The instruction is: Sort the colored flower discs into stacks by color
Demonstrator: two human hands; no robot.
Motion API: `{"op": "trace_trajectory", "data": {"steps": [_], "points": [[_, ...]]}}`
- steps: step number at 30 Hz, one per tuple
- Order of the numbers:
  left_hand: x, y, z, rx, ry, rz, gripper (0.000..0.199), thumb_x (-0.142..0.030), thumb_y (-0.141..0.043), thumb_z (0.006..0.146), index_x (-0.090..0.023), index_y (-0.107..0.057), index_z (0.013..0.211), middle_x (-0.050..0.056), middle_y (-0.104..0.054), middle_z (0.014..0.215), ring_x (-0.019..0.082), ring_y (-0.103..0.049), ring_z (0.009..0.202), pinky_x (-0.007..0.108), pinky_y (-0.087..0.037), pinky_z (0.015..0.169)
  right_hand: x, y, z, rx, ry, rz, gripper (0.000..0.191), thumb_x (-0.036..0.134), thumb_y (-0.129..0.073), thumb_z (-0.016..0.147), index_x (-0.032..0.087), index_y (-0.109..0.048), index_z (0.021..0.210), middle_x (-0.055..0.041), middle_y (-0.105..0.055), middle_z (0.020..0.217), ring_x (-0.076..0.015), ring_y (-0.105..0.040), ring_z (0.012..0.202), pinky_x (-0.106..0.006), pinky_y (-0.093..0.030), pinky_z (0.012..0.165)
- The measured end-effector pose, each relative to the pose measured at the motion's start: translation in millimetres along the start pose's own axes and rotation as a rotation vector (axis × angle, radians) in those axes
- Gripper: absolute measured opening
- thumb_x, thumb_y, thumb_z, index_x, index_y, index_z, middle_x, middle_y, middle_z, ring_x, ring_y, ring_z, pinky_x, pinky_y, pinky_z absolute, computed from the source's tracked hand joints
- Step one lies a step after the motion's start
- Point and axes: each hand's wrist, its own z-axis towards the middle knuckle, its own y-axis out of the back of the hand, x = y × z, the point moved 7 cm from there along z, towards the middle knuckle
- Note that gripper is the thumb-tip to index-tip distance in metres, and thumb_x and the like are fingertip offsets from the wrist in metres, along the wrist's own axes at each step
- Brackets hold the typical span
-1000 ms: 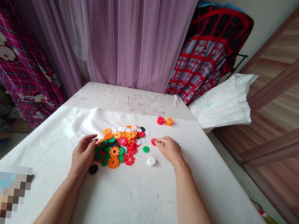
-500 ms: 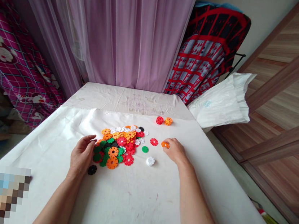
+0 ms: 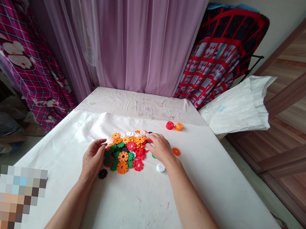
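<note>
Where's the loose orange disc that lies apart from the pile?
In the head view, the orange disc lies on the white table, just right of the person's right hand and nearer the person than the orange stack.

A table (image 3: 134, 220) under a white cover stands foremost, soft light laying a sheen across its far left part. Behind it hangs a mauve curtain (image 3: 151, 36) in long folds. Left of the table drops a magenta checked cloth (image 3: 44, 79), shadowy clutter (image 3: 9, 124) beside it. Beyond the table's far right corner — pale wall (image 3: 276, 29) behind — hangs a red-and-black patterned cloth (image 3: 219, 52); a white bag (image 3: 237, 106) sits by that corner. Wood-panelled doors (image 3: 303, 95) line the table's right side, across a strip of grey floor (image 3: 258, 188).
</note>
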Motion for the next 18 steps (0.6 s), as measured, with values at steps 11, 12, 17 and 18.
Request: {"op": "trace_trajectory", "data": {"steps": [11,12,17,18], "points": [[2,0.4,2,0.024,0.008,-0.015,0.046,-0.05,-0.067,0.069,-0.023,-0.067,0.107,0.005,-0.071,0.099,0.019,-0.066,0.086,0.029,-0.051,0.071,29,-25,28,0.052,0.017,-0.055,0.033,0.025,-0.06,0.086,0.023,-0.066,0.119,-0.0068,-0.066,0.128,-0.0218,-0.059,0.116,-0.031,-0.045,0.098],[3,0.5,3,0.025,0.006,-0.022,0.045,-0.049,-0.067,0.069,-0.023,-0.067,0.107,0.005,-0.071,0.1,0.019,-0.066,0.087,0.03,-0.051,0.073,30,-24,27,0.047,0.014,-0.058,0.035,0.025,-0.059,0.086,0.024,-0.065,0.12,-0.0064,-0.066,0.127,-0.0221,-0.059,0.115,-0.032,-0.045,0.096],[3,0.5,3,0.021,0.015,-0.03,0.045,-0.049,-0.067,0.07,-0.023,-0.067,0.107,0.004,-0.07,0.099,0.018,-0.066,0.085,0.029,-0.051,0.071,1,-3,7,-0.062,-0.066,-0.021,0.038,0.028,-0.061,0.084,0.027,-0.063,0.122,-0.0038,-0.07,0.118,-0.0215,-0.061,0.109,-0.031,-0.046,0.093],[3,0.5,2,0.018,0.015,-0.027,0.046,-0.049,-0.067,0.069,-0.022,-0.067,0.107,0.005,-0.07,0.099,0.018,-0.066,0.084,0.029,-0.051,0.07,-13,4,-1,-0.099,-0.1,-0.01,0.036,0.028,-0.062,0.084,0.026,-0.064,0.12,-0.0039,-0.07,0.118,-0.0212,-0.061,0.109,-0.031,-0.046,0.092]]}}
